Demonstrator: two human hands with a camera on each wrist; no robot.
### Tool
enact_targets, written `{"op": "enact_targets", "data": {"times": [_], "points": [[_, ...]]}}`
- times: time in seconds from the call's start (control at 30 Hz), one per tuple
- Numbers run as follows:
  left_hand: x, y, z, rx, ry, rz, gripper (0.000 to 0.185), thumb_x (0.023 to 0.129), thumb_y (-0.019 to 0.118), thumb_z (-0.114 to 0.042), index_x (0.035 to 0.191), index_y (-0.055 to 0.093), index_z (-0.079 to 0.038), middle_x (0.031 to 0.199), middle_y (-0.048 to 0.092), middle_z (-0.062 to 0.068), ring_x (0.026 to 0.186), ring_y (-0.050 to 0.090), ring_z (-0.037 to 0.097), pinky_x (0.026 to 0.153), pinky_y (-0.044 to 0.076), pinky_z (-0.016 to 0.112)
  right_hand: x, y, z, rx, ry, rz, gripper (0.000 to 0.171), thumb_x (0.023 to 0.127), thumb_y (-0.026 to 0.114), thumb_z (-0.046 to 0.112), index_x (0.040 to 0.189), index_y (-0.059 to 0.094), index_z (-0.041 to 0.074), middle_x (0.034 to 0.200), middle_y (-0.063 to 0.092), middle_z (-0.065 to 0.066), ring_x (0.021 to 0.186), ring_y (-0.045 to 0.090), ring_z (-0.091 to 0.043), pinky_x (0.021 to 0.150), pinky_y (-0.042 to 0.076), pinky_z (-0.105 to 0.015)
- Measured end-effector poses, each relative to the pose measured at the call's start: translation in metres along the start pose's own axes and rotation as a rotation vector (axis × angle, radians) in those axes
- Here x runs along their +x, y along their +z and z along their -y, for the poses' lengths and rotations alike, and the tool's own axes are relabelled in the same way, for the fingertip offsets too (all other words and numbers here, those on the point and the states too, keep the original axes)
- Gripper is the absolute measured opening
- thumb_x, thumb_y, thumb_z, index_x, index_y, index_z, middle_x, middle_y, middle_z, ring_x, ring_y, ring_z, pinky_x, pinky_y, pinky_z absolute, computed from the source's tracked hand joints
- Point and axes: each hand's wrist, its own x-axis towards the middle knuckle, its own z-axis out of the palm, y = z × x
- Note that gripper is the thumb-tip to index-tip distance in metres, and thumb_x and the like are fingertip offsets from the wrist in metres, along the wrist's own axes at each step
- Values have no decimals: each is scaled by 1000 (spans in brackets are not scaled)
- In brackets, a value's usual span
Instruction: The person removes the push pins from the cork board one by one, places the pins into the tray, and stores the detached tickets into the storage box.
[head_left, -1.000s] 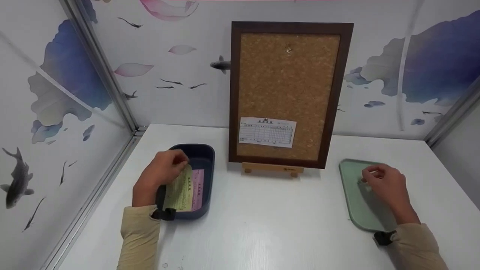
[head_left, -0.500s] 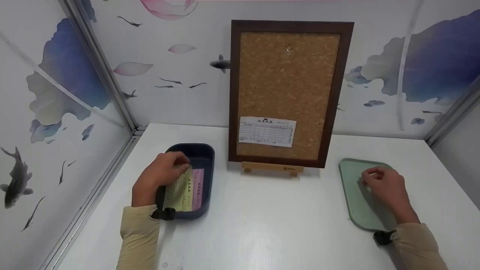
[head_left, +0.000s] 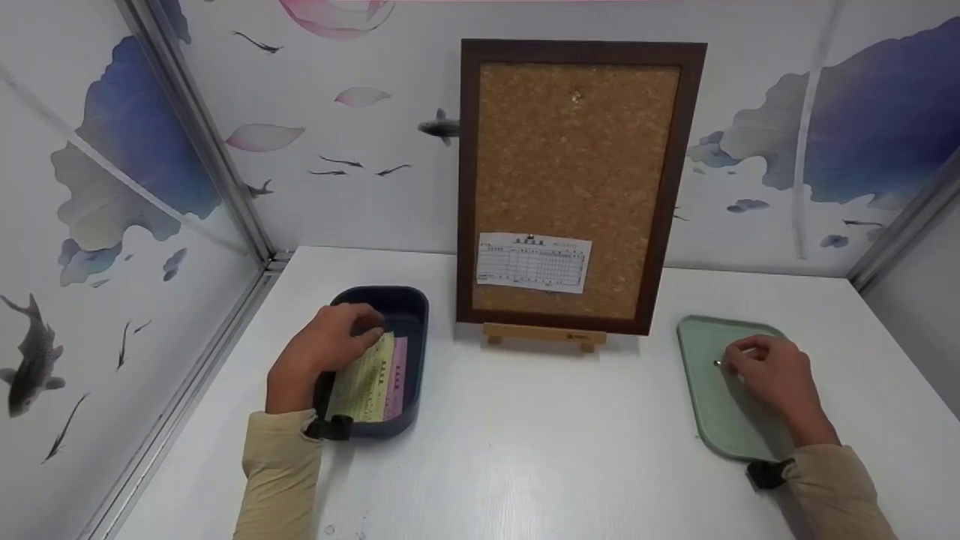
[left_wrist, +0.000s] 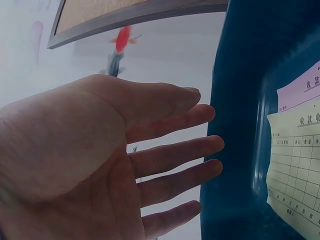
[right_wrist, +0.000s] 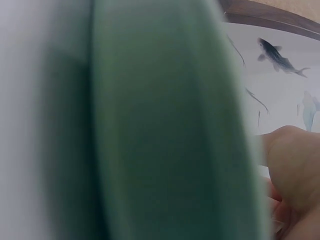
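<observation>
My left hand (head_left: pixel 330 341) is over a dark blue tray (head_left: pixel 421 360) that holds a yellow-green receipt slip (head_left: pixel 371 386) and a pink receipt slip (head_left: pixel 400 375) partly under it. In the left wrist view its fingers are extended with nothing between them, and both slips lie apart from them. Over a green tray (head_left: pixel 701 416), my right hand (head_left: pixel 772 375) pinches a tiny shiny pushpin (head_left: pixel 718 364) between thumb and forefinger. In the right wrist view the tray's blurred rim fills most of the picture and the fingertips are mostly hidden.
A framed cork board (head_left: pixel 574 172) stands on a wooden easel (head_left: pixel 544 335) at the back, between the trays. A white printed slip (head_left: pixel 532 264) is pinned low on it, and a shiny pin (head_left: pixel 576 97) sits near its top. Patterned walls enclose the white table (head_left: pixel 547 450).
My left thumb and fingers have come away from the yellow-green slip, whose upper part has shifted right over the pink one. The pushpin at my right fingertips now shows more clearly.
</observation>
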Motion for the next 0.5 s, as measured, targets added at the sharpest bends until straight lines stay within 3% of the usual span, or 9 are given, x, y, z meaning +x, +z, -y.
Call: {"op": "enact_targets", "data": {"times": [0.3,0.5], "points": [[0,1,-3,3,9,1,35,108,65,-17,137,69,3,136,72,24,128,67,42,109,52,61,1,0,-2,-7,42,13,37,105,63,32,120,77,1,97,79,-11,78,60,-16,61,49,-28],[1,1,-4,-2,4,7,33,108,64,-17,135,70,1,135,72,21,127,68,38,110,53,59,1,-1,-3,14,36,11,37,104,63,30,120,76,0,96,80,-11,75,60,-11,61,49,-27]]}}
